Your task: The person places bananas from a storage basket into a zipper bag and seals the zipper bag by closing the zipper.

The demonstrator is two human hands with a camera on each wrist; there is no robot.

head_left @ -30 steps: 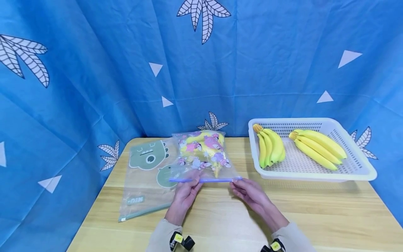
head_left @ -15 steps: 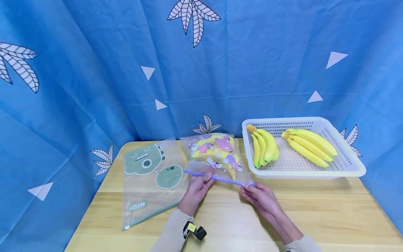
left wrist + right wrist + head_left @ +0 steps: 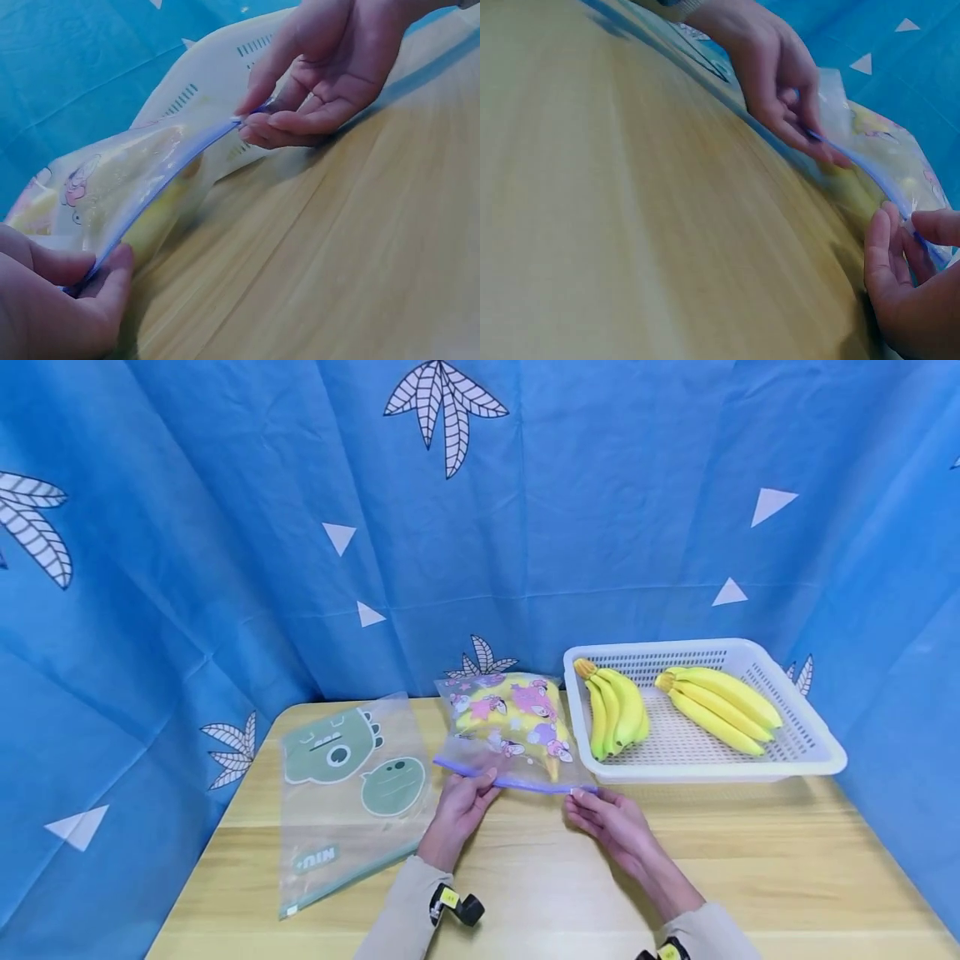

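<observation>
A clear zip bag [image 3: 504, 745] with pink and purple cartoon prints lies at the back middle of the table, yellow bananas [image 3: 154, 225] showing through it. Its purple zip edge [image 3: 528, 786] faces me. Thumb and fingers of my left hand [image 3: 461, 808] pinch that edge left of its middle. Close to the edge's right end, my right hand [image 3: 617, 827] pinches the zip at the small white slider [image 3: 908, 224]. In the left wrist view the zip edge runs taut between both hands, raised off the wood.
On the left lies a flat clear zip bag [image 3: 322, 818] with green dinosaur prints. A white plastic basket [image 3: 750, 770] stands at the back right, holding two bunches of bananas [image 3: 617, 710]. Behind the wooden table [image 3: 750, 860] hangs a blue curtain [image 3: 615, 527].
The banana-filled bag has shifted right, closer to the basket, and its zip edge now slopes down to the right. Both hands moved with it, keeping their hold. The head view has turned slightly right.
</observation>
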